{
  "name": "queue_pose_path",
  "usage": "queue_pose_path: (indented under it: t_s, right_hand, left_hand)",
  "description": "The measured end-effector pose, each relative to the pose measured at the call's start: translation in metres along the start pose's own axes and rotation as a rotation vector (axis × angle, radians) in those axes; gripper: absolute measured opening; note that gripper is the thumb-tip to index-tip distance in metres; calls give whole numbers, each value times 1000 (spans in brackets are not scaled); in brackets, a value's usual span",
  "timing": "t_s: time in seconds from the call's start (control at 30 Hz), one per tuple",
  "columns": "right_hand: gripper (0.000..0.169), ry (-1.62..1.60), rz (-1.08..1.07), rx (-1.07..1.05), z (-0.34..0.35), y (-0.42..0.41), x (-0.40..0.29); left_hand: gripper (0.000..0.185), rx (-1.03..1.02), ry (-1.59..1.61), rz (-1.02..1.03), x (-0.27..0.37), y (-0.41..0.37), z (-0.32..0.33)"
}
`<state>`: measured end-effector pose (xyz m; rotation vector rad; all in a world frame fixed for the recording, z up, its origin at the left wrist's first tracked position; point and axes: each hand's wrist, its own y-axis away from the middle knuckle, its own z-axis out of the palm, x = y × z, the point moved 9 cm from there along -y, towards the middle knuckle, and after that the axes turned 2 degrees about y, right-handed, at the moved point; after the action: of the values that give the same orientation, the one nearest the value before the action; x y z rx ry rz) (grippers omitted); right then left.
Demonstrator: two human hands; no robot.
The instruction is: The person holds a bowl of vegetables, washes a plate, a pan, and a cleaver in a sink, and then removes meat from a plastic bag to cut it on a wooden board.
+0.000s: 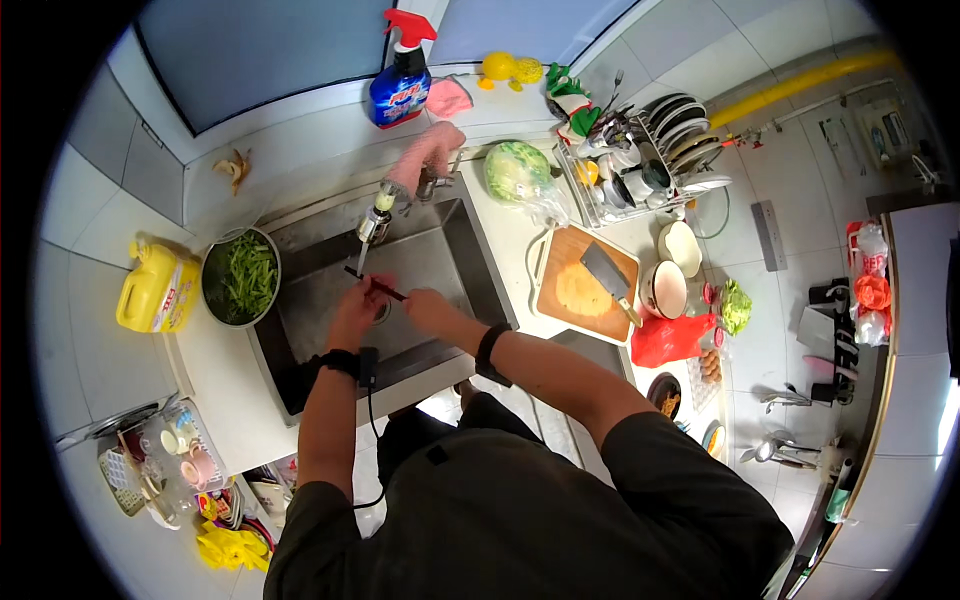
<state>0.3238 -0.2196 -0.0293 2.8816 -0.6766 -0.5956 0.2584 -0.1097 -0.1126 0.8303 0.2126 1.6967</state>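
Over the stainless steel sink (412, 259), water runs from the faucet (373, 225), which has a pink cloth (424, 157) draped over its upper part. My right hand (429, 311) is closed on one end of a thin dark stick-like utensil (386, 289); its exact kind is unclear. Around the middle of that utensil are the fingers of my left hand (360, 304), just under the stream and slightly blurred. A metal bowl of cut green vegetables (251, 274) stands at the sink's left edge.
Right of the sink, a cleaver (606, 271) lies on a cutting board (559, 281). Behind it are a bagged cabbage (517, 172) and a dish rack (589, 217). A yellow jug (159, 289) stands far left. A spray bottle (400, 94) is on the sill.
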Motion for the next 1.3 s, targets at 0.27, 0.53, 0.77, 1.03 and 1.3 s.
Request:
queue_pose_path:
  t_s: [0.27,0.53,0.77,1.03,1.3]
  right_hand:
    - [26,-68,-10,105,-38,7,-53]
    - [24,-286,49,-176,-41,20,-44]
    - [14,69,-61,-76,-70,27,-59]
    - [22,34,-100,52,-111,124,17]
    - [14,-65,374,80,-118,247,155]
  left_hand:
    - [28,212,514,154,30,-21,-39]
    - [30,291,111,116,32,-25,-31]
    - [32,126,-907,441,44,-91,-98]
    - [19,193,-1661,559,120,-51,-160]
    - [30,140,-2516,255,59,-21,-131]
